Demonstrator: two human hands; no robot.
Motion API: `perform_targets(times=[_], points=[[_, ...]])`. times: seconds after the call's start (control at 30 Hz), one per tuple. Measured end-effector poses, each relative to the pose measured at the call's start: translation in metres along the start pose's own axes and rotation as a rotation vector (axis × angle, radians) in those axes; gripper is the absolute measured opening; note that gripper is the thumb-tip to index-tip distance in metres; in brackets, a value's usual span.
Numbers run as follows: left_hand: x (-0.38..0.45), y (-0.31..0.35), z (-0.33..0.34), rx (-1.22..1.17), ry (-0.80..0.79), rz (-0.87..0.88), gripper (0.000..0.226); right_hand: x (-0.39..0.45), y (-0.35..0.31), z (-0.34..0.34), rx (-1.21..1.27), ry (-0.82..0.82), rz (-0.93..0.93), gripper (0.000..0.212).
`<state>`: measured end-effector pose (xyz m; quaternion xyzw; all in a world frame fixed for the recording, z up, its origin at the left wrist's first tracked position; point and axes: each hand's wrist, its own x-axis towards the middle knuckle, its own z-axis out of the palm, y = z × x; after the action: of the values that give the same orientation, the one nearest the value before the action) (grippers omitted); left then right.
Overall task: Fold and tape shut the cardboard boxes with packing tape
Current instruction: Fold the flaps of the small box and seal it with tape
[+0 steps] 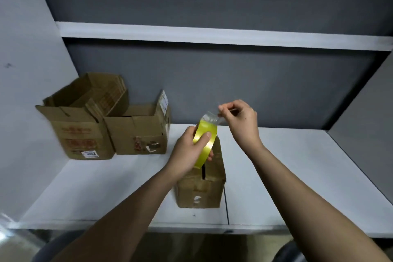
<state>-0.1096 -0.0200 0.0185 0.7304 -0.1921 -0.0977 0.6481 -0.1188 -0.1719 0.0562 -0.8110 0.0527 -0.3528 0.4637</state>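
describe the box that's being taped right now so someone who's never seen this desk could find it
On the white desk backed by a grey partition, skip the two boxes at the back left, which stand open. The box being taped stands alone near the front edge, directly under the hands. Its top flaps are folded in, and the left hand holds a yellow tape roll above it.

Person, two arms: left hand (191,149) and right hand (240,121) ungloved; forearms uncovered, sleeveless to frame edge; no rings or wristwear.
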Motion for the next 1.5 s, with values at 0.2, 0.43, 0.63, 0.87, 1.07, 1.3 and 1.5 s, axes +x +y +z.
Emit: perform_targets(times=[0.2,0.43,0.63,0.87,1.07,1.3,1.5], points=[[0.029,0.003,-0.018,0.381,0.002,0.017,0.037,0.014,-0.007,0.008,-0.071,0.023,-0.098,0.016],[0.044,-0.001,-0.024,0.078,0.026,-0.142,0.036,0.042,-0.022,-0.003,0.004,0.068,-0.039,0.020],[0.044,0.011,-0.029,-0.169,-0.070,-0.412,0.048,0.047,-0.027,0.004,-0.063,-0.086,-0.263,0.014],[-0.008,0.021,-0.024,-0.246,-0.184,-0.141,0.017,0.074,0.020,0.007,0.107,-0.198,0.322,0.021],[-0.003,0.004,-0.015,0.258,-0.180,0.054,0.029,0.081,0.024,-0.001,0.027,-0.037,0.252,0.011],[0.024,0.006,-0.015,0.005,-0.033,-0.238,0.030,0.069,-0.003,0.000,-0.078,0.083,-0.041,0.012],[0.014,-0.006,-0.010,-0.203,0.039,-0.458,0.041,0.087,-0.025,-0.017,0.005,0.090,-0.084,0.013]])
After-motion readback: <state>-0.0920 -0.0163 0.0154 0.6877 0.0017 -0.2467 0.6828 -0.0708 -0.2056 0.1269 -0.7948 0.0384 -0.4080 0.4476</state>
